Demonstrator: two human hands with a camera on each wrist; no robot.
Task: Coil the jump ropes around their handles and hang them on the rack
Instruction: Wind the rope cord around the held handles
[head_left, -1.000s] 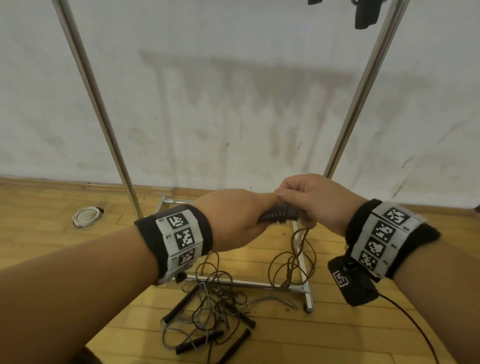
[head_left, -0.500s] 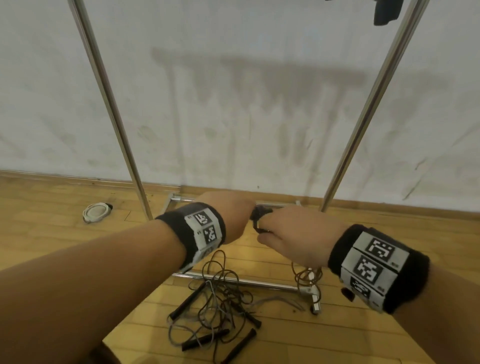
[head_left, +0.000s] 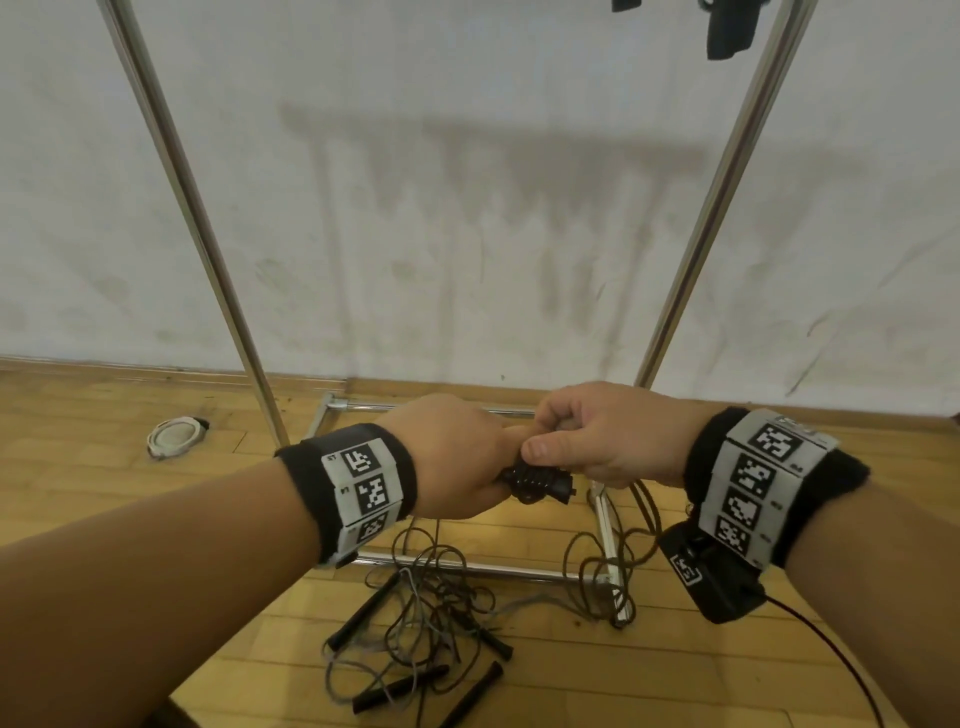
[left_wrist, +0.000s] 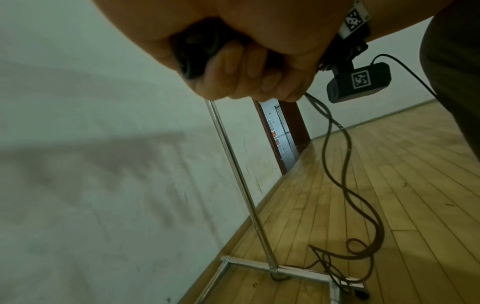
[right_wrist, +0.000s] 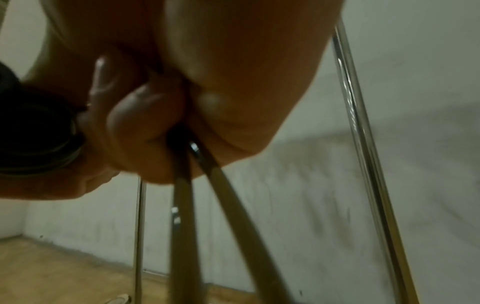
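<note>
My left hand (head_left: 467, 462) grips black jump rope handles (head_left: 537, 480) with dark cord wound around them, held at waist height in front of the rack. My right hand (head_left: 587, 436) pinches the brown rope (head_left: 647, 512) right beside the handles. Two strands run out of its curled fingers (right_wrist: 145, 123) in the right wrist view. The loose rope (left_wrist: 345, 156) hangs down to the floor and loops over the rack's base (left_wrist: 298, 271). A tangle of other jump ropes (head_left: 421, 623) with black handles lies on the floor below my left wrist.
The chrome rack has two uprights (head_left: 192, 218) (head_left: 722, 192) before a white wall. Dark items (head_left: 730, 26) hang from its top at the right. A white round object (head_left: 174, 436) lies on the wood floor at left. A doorway (left_wrist: 283, 133) opens far along the wall.
My right hand has circled around the handles, dropping below them and coming back up close against the left hand. More cord sits wound on the handles.
</note>
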